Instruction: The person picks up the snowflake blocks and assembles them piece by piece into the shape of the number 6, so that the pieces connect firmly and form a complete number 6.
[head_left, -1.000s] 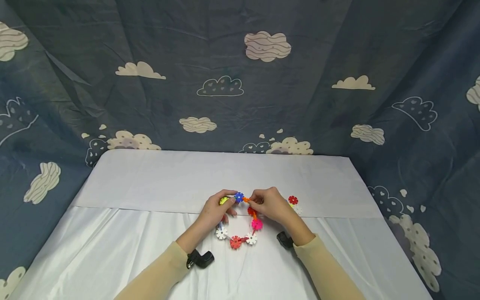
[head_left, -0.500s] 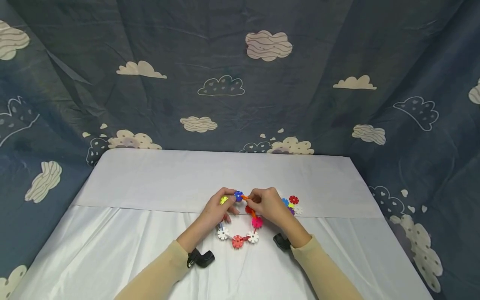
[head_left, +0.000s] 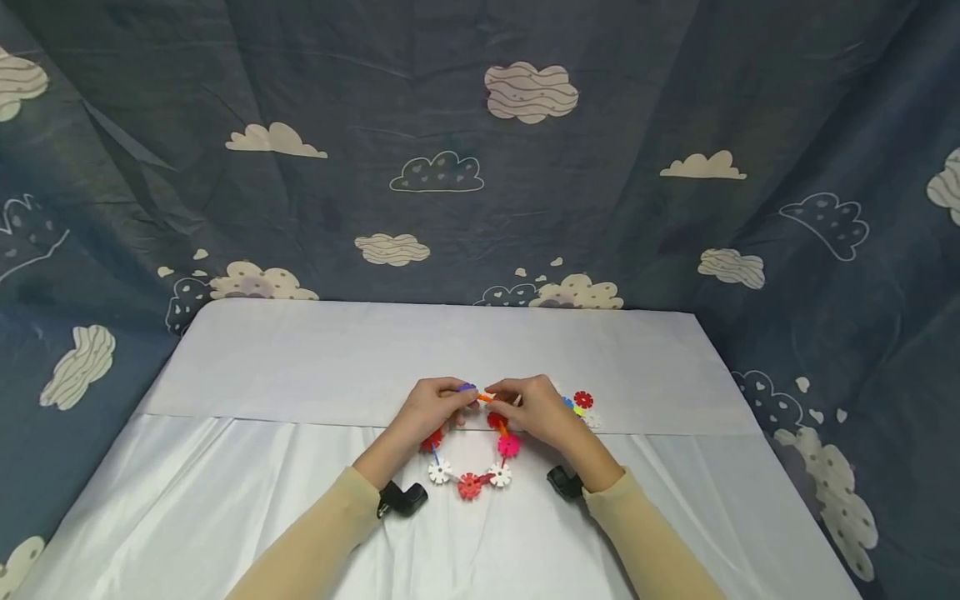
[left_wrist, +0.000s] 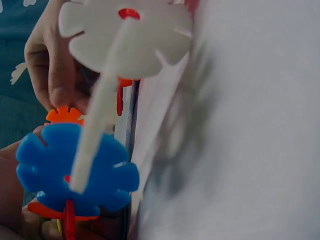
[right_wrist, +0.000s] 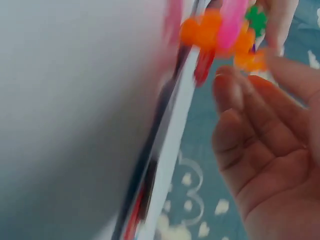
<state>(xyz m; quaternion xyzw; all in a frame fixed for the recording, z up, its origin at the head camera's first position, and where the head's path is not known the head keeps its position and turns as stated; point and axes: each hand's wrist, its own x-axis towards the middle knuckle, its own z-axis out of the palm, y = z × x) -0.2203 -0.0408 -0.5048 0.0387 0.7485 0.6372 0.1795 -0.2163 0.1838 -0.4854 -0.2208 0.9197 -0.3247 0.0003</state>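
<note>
A ring of interlocking plastic flower discs stands on the white cloth, with a white disc, a red disc and a pink disc among its pieces. At its far side my left hand pinches a dark blue disc, partly covered by the fingers. Facing it, my right hand pinches an orange disc against the blue one. Whether the two are slotted together is hard to tell. A light blue disc fills the near part of the left wrist view. In the right wrist view a green disc shows behind orange ones.
A small group of loose discs, including a red disc, lies just right of my right hand, which hides part of it. White cloth covers the table. A dark curtain with clouds surrounds it at the back and sides.
The dark blue disc has turned more edge-on and shifted slightly left, and my left fingers now cover more of it. A red disc shows below the left hand. Both hands stay close together.
</note>
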